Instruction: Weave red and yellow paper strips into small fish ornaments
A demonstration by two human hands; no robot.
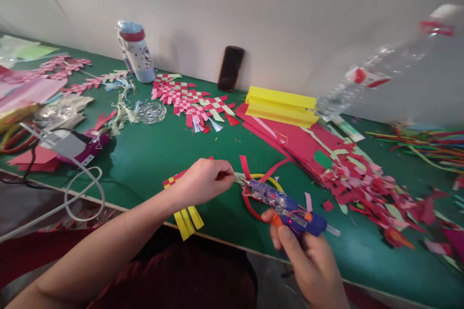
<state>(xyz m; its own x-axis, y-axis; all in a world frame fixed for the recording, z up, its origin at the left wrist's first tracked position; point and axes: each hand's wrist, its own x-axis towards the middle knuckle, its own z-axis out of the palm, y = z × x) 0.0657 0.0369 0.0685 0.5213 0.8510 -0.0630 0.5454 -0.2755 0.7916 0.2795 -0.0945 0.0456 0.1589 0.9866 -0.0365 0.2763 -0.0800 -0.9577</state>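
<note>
Left arm: I see my bare forearm coming in from the lower left, angled up toward the middle.
Left hand (205, 181): knuckles up, fingertips pinched together, pointing right.
Right hand (311, 260): rises from the bottom edge, fingers curled tight, thumb stretched forward.

Clear plastic bottle (380, 67): motion-blurred, far end cut by the right edge.
Woven red-and-yellow piece (186, 219): middle hidden under the left hand (205, 181).
Pale strip (237, 177): one end hidden in that hand's pinch; too thin to tell its material.
Glue gun (286, 205): grip covered by the right hand (308, 260).
Coloured strips (431, 147): blurred, running off the right edge.
White cable (54, 210): leaves at the left edge.
Drinking bottle (137, 52): print too small to read.
</note>
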